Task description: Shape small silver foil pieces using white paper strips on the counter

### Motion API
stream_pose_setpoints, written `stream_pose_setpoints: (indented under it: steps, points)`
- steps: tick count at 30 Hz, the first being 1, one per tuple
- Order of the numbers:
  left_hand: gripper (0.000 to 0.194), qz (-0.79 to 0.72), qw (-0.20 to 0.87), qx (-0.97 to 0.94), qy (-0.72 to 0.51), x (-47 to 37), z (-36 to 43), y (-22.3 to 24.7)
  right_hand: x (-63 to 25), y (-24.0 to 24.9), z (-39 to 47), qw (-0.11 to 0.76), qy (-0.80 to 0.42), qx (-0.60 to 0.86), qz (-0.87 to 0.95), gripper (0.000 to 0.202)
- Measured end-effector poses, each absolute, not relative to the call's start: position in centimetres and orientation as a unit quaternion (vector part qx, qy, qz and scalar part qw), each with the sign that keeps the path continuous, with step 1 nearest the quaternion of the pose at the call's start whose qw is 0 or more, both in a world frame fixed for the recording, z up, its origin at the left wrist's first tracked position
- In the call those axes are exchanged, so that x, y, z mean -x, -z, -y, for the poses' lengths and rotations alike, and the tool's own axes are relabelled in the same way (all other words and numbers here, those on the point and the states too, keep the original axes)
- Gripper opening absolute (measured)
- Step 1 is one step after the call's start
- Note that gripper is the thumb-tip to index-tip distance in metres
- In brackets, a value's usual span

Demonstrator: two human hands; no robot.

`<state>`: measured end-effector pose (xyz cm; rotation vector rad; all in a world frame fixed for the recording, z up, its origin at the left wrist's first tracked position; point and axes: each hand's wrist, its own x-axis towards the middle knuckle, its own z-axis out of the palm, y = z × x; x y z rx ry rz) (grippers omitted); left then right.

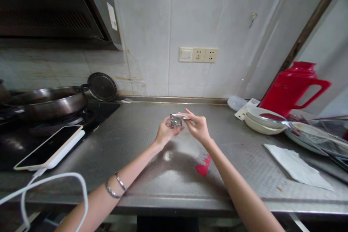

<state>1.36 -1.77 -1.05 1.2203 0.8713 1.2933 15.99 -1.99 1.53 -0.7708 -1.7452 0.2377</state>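
Above the middle of the steel counter (130, 148), a small shiny silver-grey piece (175, 121) sits between the fingers of my left hand (165, 132). It looks like a foil packet or a little clear-sided block; I cannot tell which. My right hand (199, 127) is closed in a pinch at its upper right, on a thin white strip (184, 116) that looks like tissue or film. Whether the strip is joined to the silver piece is unclear. Below my right wrist, a worn red patch (203, 165) marks the counter.
A phone (49, 148) with a white cable lies at left, by a pan (49, 103) on the stove. At right are a red thermos jug (292, 88), stacked bowls (265, 125), dishes and a white paper sheet (297, 166). Wall sockets (204, 55) sit behind.
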Motion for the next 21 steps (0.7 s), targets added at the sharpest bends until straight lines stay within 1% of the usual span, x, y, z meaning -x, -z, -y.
stream_pose_setpoints:
  steps: [2,7,9,11,12,14,17,20,21]
  points:
    - [0.074,-0.372,0.551,-0.502,-0.553,-1.3,1.6,0.9,-16.1,-1.7,2.1,0.576,-0.129,0.341,0.731,0.020]
    - [0.079,-0.403,0.531,-0.498,-0.554,-1.0,1.1,0.8,-16.9,-2.3,1.6,0.581,-0.236,0.368,0.687,0.026]
    - [0.081,-0.424,0.515,-0.510,-0.543,-1.0,0.9,1.0,-17.1,-2.4,1.3,0.611,-0.210,0.379,0.662,0.027]
    - [0.084,-0.438,0.503,-0.523,-0.531,-1.1,0.8,1.4,-17.1,-2.2,1.2,0.634,-0.137,0.394,0.651,0.024]
    - [0.083,-0.439,0.499,-0.531,-0.526,-1.2,0.8,1.6,-16.9,-2.0,1.2,0.629,-0.101,0.396,0.662,0.023]
    - [0.079,-0.429,0.496,-0.545,-0.522,-1.3,0.8,1.9,-16.5,-1.6,1.4,0.583,-0.058,0.381,0.716,0.022]
    - [0.067,-0.414,0.487,-0.565,-0.522,-1.3,0.7,2.1,-15.6,-1.1,1.8,0.516,-0.046,0.334,0.787,0.031]
    - [0.051,-0.405,0.493,-0.573,-0.514,-1.0,0.5,1.8,-15.1,-0.8,2.2,0.507,-0.022,0.282,0.815,0.037]
    - [0.049,-0.404,0.500,-0.564,-0.518,-0.9,0.5,1.6,-15.0,-0.9,2.4,0.504,-0.014,0.266,0.822,0.038]
